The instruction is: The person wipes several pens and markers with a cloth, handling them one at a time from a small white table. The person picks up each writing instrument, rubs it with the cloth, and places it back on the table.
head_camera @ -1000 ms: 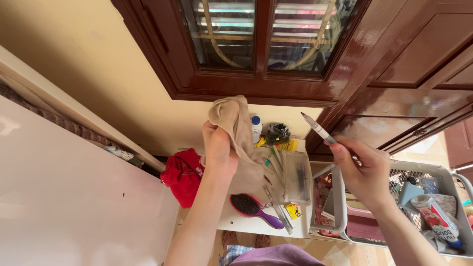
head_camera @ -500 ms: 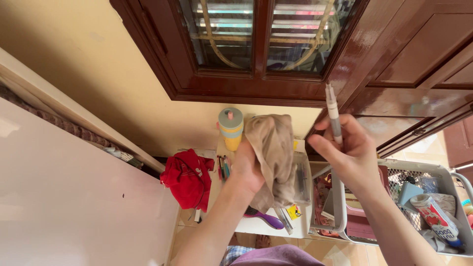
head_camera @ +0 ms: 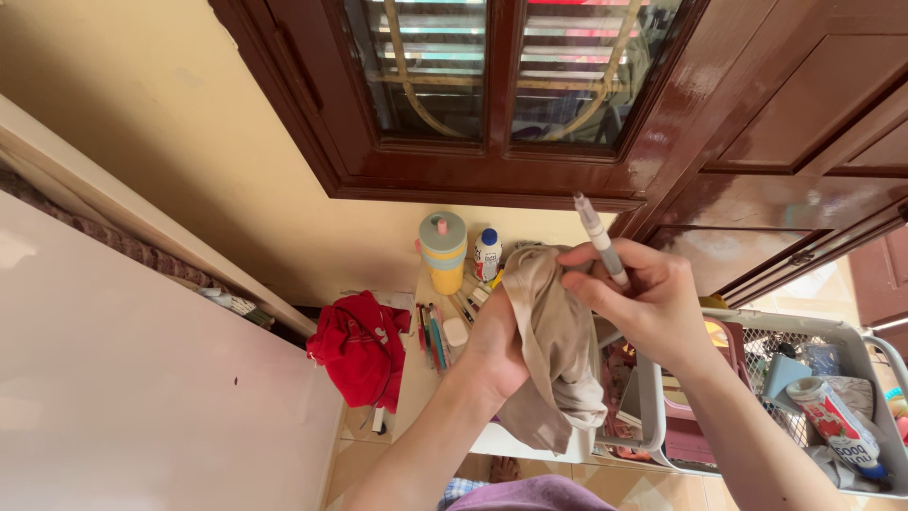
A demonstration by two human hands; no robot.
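Observation:
My left hand (head_camera: 497,345) grips a beige cloth (head_camera: 556,360) that drapes down over the small white table (head_camera: 416,378). My right hand (head_camera: 643,301) holds a grey marker pen (head_camera: 600,238), its tip pointing up and to the left. The right hand's fingers touch the top of the cloth, so the two hands meet above the table. On the table behind them stand a yellow and green cup (head_camera: 443,250) and a small white bottle with a blue cap (head_camera: 487,254), with pens (head_camera: 431,331) lying beside them.
A red cloth (head_camera: 359,348) lies left of the table by the wall. A white wire basket (head_camera: 832,397) with tubes and bits stands at the right. A dark wooden window (head_camera: 492,95) and door (head_camera: 804,142) rise behind. A pale slab (head_camera: 123,397) fills the left.
My left hand has carried the cloth from the left to the right and lower, over the table. My right hand has brought the pen down against the cloth. The cup and bottle now show.

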